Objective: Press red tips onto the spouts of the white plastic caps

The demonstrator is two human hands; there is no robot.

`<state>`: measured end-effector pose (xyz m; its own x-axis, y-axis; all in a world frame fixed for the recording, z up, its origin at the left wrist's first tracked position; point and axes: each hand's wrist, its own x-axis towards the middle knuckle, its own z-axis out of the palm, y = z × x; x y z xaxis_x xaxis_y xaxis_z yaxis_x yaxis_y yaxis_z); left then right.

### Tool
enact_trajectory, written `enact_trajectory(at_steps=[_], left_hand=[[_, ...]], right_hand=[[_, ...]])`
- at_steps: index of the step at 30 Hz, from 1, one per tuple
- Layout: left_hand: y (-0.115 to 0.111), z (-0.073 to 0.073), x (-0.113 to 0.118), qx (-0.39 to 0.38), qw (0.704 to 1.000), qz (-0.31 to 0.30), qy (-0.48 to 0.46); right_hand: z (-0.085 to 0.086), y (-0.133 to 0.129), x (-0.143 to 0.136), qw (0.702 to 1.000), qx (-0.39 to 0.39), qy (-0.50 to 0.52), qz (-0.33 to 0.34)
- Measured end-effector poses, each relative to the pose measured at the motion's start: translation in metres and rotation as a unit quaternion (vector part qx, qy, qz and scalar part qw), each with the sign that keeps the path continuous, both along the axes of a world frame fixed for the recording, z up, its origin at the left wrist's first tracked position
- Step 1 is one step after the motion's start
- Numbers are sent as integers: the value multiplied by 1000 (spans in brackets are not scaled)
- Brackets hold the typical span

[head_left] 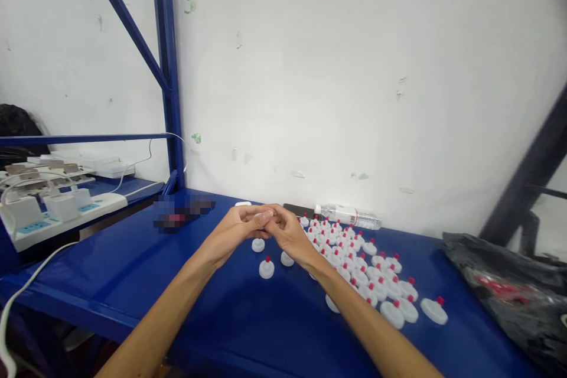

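My left hand (237,227) and my right hand (290,233) meet above the blue table, fingertips pressed together. Whatever they pinch is hidden by the fingers. Below them stand a small white squat bottle with a red tip (266,269) and two white round pieces, one by my left hand (257,244) and another partly behind my right wrist (287,258). Right of my hands spreads a group of several such white bottles with red tips (374,274); my right forearm covers part of it.
A clear plastic bottle (349,216) lies along the wall beside a dark flat object (298,210). A black plastic bag (509,289) sits at the right edge. Power strips with plugs (53,212) stand left, near the blue frame post (170,71). A blurred item (181,214) lies on the table (133,266).
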<state>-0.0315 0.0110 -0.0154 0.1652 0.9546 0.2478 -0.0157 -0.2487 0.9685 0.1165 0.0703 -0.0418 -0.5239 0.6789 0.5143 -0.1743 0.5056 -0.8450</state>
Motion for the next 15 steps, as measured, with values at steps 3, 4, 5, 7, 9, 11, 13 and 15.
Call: enact_trajectory(at_steps=[3, 4, 5, 7, 9, 11, 13, 15], left_hand=[[-1, 2, 1, 2, 1000, 4, -4], [-1, 2, 1, 3, 1000, 4, -3], [-2, 2, 1, 4, 1000, 2, -1], [-2, 3, 0, 9, 1000, 0, 4], [-2, 3, -1, 13, 1000, 3, 11], [-3, 3, -2, 14, 1000, 11, 15], [-4, 4, -1, 14, 1000, 15, 13], [-6, 6, 0, 17, 1000, 13, 15]], right_hand=[[-1, 1, -1, 1000, -16, 15, 19], [-2, 1, -1, 999, -20, 21, 22], [-2, 0, -2, 999, -24, 26, 23], [-3, -1, -4, 999, -32, 29, 18], [-4, -3, -6, 999, -35, 27, 13], [-3, -4, -7, 999, -30, 26, 12], [-2, -5, -7, 999, -24, 28, 16], [0, -4, -5, 999, -28, 27, 23]])
